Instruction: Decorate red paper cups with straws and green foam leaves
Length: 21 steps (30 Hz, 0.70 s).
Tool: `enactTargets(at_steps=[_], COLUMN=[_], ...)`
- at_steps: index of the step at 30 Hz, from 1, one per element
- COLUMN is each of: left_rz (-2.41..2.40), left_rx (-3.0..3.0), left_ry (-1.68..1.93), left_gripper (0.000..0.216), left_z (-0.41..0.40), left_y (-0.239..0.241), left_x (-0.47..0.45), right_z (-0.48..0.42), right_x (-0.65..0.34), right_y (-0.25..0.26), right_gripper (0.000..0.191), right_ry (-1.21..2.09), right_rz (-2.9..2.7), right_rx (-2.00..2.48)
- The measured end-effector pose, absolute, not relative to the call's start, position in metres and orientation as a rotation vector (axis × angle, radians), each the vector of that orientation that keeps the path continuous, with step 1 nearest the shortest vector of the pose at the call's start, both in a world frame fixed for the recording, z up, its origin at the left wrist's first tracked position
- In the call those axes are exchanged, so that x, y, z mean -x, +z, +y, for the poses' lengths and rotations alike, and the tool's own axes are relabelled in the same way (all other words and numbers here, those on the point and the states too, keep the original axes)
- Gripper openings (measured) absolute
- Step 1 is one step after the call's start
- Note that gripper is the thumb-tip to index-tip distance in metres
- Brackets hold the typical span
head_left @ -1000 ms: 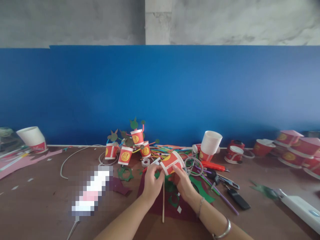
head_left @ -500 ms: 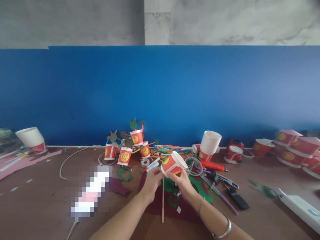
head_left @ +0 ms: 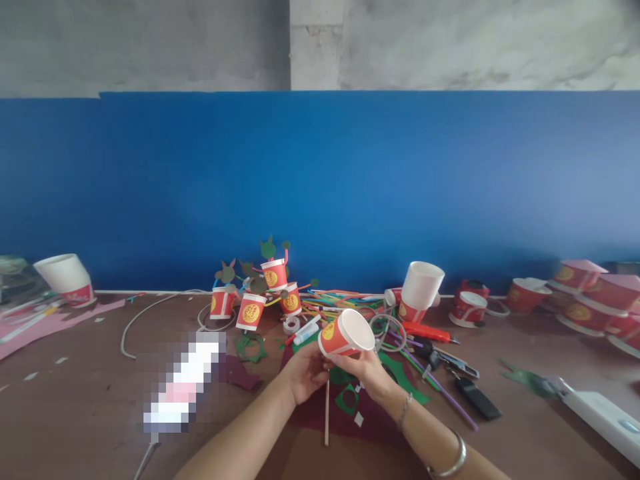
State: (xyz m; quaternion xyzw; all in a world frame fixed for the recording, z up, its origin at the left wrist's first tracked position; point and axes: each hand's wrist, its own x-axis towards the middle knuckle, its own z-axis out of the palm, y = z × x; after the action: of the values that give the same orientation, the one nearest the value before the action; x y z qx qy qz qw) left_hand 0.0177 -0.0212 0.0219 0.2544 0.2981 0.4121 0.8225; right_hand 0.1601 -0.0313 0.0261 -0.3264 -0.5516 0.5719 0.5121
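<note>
A red and white paper cup (head_left: 333,339) is tilted between my hands above the middle of the table, its open rim facing up and to the right. My right hand (head_left: 367,373) grips its lower side, the thumb laid along the wall. Curled fingers of my left hand (head_left: 306,375) press against the cup's base end, and the tips are partly hidden. Below the cup a thin wooden stick (head_left: 327,417) points toward me; whether it touches the cup I cannot tell. Dark red paper (head_left: 373,427) with green paper scraps (head_left: 347,400) lies underneath.
Decorated cups (head_left: 250,312) stand behind on the left, near tape (head_left: 291,325) and a glue tube (head_left: 306,333). Stacked cups (head_left: 420,287), a red cutter (head_left: 427,332), keys (head_left: 475,397) and green-handled scissors (head_left: 530,380) lie right. A pixelated phone-like object (head_left: 185,383) sits left.
The cup has turned so its opening faces more toward me, and it sits slightly lower. My left hand has shifted down to its base end; my right hand keeps its grip.
</note>
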Motion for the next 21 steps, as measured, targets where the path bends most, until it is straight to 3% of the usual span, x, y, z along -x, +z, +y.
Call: enactTargets(at_steps=[11, 17, 21], left_rz=[0.612, 0.698, 0.808], left_rx=[-0.477, -0.522, -0.61], left_ry=[0.85, 1.203, 1.434], left_gripper=[0.018, 0.023, 0.025], left_z=[-0.017, -0.009, -0.004], left_y=[0.023, 0.022, 0.018], left_x=[-0.014, -0.012, -0.008], right_z=[-0.033, -0.02, -0.012], right_x=[-0.157, -0.162, -0.173], right_y=[0.02, 0.03, 0.028], right_gripper=[0.033, 0.026, 0.035], right_ry=[1.285, 1.446, 1.68], right_rz=[-1.302, -0.899, -0.796], right_rx=[0.834, 0.711, 0.714])
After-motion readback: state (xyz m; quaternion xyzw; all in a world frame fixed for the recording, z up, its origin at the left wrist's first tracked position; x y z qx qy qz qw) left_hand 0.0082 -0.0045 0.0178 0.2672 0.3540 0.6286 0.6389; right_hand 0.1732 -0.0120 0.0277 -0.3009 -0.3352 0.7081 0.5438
